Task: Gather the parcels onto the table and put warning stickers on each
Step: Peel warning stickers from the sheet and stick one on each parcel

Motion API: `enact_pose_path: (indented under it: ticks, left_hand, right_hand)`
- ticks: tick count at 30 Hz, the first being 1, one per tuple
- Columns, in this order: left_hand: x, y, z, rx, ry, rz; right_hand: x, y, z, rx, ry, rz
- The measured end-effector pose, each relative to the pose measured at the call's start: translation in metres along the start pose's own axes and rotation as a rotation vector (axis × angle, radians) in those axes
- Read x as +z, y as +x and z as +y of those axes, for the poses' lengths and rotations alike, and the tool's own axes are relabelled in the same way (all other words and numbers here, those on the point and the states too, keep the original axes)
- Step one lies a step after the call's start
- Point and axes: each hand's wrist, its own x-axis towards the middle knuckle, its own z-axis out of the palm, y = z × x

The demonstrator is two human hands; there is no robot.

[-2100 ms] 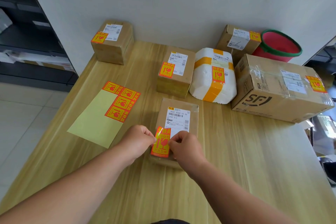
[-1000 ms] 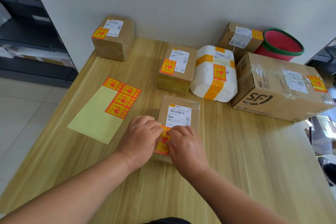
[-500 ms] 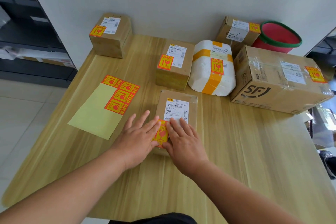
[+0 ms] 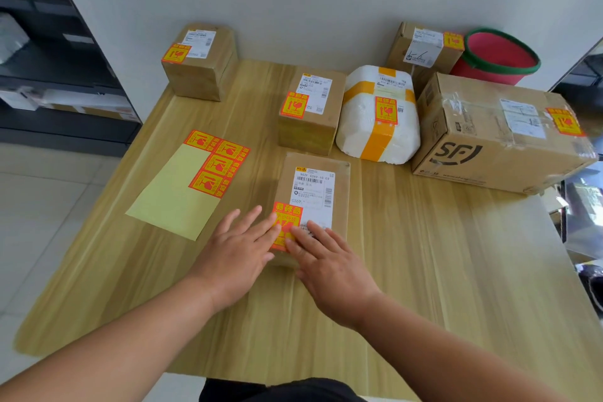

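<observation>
A flat brown parcel [image 4: 339,179] lies on the wooden table [image 4: 424,271] in front of me. An orange and red warning sticker [image 4: 286,218] sits on its near left corner. My left hand [image 4: 238,251] and my right hand [image 4: 326,261] lie side by side with straight fingers, their tips pressing on the sticker's lower half. A yellow backing sheet [image 4: 176,196] with several stickers left at its far end [image 4: 218,162] lies to the left. Several other parcels behind each carry a sticker: a brown box [image 4: 310,114], a white foam parcel [image 4: 378,117], a large SF carton [image 4: 496,137].
A small box [image 4: 199,62] stands at the table's far left corner and another [image 4: 424,49] leans at the back right. A red bucket with a green rim [image 4: 499,55] stands behind the SF carton. Dark shelving [image 4: 49,59] is off to the left.
Both hands held the sticker by pinched fingers above the flat parcel, then laid it down. Their fingers have since straightened and flattened onto it.
</observation>
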Motion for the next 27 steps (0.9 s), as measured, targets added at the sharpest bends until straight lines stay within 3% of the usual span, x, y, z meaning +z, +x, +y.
enact_pose_path:
  ticks: [3, 6, 10, 13, 17, 27]
  left_hand:
    - [0.0, 0.0, 0.001, -0.034, -0.033, 0.051]
    - [-0.009, 0.002, 0.008, -0.138, -0.172, -0.047]
    - [-0.013, 0.002, 0.016, -0.521, -0.572, -0.234]
    - [-0.015, 0.007, 0.021, -0.573, -0.735, -0.255]
    - [-0.025, 0.008, 0.02, -0.533, -0.746, -0.128]
    - [-0.072, -0.004, -0.011, -0.556, -0.745, 0.128]
  right_hand:
    - [-0.001, -0.001, -0.001, 0.0, 0.059, -0.055]
    - [-0.011, -0.001, -0.002, 0.098, 0.159, -0.043]
    - [-0.025, -0.009, 0.008, 0.554, 0.494, -0.17]
    - [-0.03, -0.008, 0.008, 0.798, 0.791, -0.225]
    - [-0.037, -0.005, 0.007, 0.803, 0.823, -0.198]
    - [-0.082, 0.03, 0.001, 0.602, 0.824, -0.02]
